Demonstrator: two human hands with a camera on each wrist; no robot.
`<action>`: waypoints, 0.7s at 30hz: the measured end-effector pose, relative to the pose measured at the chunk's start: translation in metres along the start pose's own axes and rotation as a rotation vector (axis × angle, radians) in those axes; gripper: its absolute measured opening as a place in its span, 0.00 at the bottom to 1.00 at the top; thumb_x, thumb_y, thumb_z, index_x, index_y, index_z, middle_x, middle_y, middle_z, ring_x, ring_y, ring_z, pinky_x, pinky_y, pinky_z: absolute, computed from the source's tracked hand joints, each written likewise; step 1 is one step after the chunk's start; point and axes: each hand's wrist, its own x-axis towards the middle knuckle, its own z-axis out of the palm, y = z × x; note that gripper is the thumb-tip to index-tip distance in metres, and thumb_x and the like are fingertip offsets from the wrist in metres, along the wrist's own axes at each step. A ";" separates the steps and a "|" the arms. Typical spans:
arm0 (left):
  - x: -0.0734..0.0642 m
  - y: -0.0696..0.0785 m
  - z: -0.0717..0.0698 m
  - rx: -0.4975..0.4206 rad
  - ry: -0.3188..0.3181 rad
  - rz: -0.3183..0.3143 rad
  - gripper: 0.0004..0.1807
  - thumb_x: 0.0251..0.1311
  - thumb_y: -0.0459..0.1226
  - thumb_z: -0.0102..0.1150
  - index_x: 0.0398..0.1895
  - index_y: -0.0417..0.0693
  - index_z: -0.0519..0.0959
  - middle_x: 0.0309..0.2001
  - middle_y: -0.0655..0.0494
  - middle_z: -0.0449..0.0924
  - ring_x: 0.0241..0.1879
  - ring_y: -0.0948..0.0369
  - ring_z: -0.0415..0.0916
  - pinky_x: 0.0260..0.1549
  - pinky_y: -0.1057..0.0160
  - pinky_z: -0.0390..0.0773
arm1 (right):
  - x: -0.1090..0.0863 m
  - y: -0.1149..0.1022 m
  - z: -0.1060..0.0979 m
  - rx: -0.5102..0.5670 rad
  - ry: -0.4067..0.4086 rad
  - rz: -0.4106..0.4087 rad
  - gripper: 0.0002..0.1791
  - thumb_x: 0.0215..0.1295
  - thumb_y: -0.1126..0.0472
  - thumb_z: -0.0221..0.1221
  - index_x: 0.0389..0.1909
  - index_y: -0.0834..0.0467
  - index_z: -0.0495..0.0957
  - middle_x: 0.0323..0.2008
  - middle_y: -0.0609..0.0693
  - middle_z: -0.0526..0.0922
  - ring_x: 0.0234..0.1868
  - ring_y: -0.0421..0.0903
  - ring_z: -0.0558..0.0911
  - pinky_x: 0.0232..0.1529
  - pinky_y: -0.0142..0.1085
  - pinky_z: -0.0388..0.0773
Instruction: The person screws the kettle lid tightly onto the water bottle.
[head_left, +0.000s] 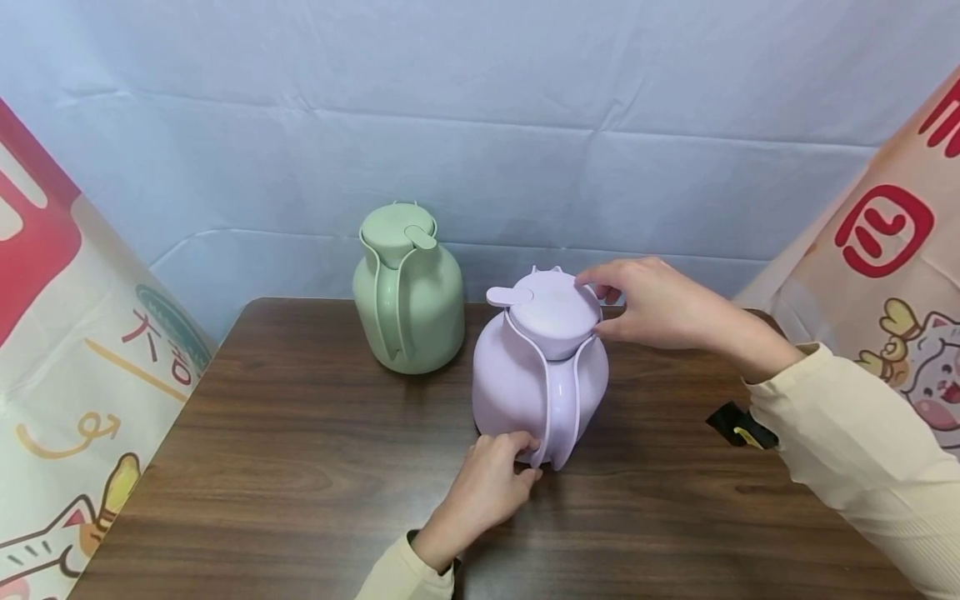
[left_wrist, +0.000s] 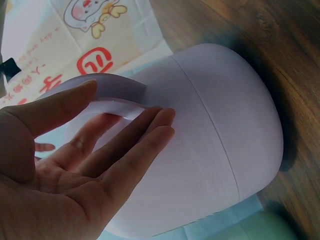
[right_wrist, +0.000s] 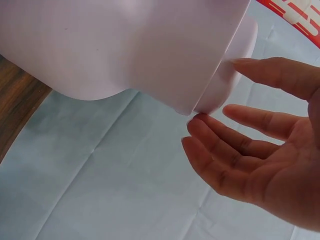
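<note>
A lilac vacuum jug [head_left: 497,387] stands upright on the table, its handle [head_left: 562,408] facing me. The lever [head_left: 510,296] on its round lid [head_left: 553,305] points left. At the lid's right edge my right hand [head_left: 651,302] holds on with thumb and fingertips; the right wrist view shows this hand [right_wrist: 270,145] with thumb and fingers spread around the rim. Low on the handle's left side is my left hand [head_left: 489,483]. In the left wrist view its fingers [left_wrist: 135,145] are nearly straight and reach to the jug's body beside the handle, with the thumb apart.
A similar green vacuum jug [head_left: 438,308] stands behind and to the left, its lever pointing right. A black item with a yellow mark [head_left: 738,427] lies near my right sleeve. Pale cloth [head_left: 465,125] hangs behind the wooden table [head_left: 300,442]; printed cloths hang at both sides.
</note>
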 end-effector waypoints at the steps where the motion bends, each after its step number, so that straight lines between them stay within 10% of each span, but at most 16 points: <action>1: 0.000 0.000 0.000 -0.003 -0.001 -0.001 0.09 0.44 0.29 0.65 0.32 0.44 0.80 0.31 0.53 0.82 0.29 0.61 0.77 0.28 0.65 0.74 | 0.000 0.000 0.000 -0.001 0.001 0.005 0.25 0.46 0.63 0.66 0.48 0.65 0.76 0.33 0.53 0.80 0.37 0.50 0.77 0.39 0.46 0.73; 21: -0.001 0.000 0.001 0.007 0.009 0.002 0.10 0.44 0.29 0.65 0.32 0.44 0.81 0.31 0.55 0.82 0.30 0.60 0.78 0.29 0.65 0.74 | 0.001 0.001 -0.001 0.042 -0.043 0.006 0.29 0.47 0.65 0.61 0.55 0.65 0.71 0.49 0.59 0.77 0.48 0.54 0.75 0.46 0.48 0.71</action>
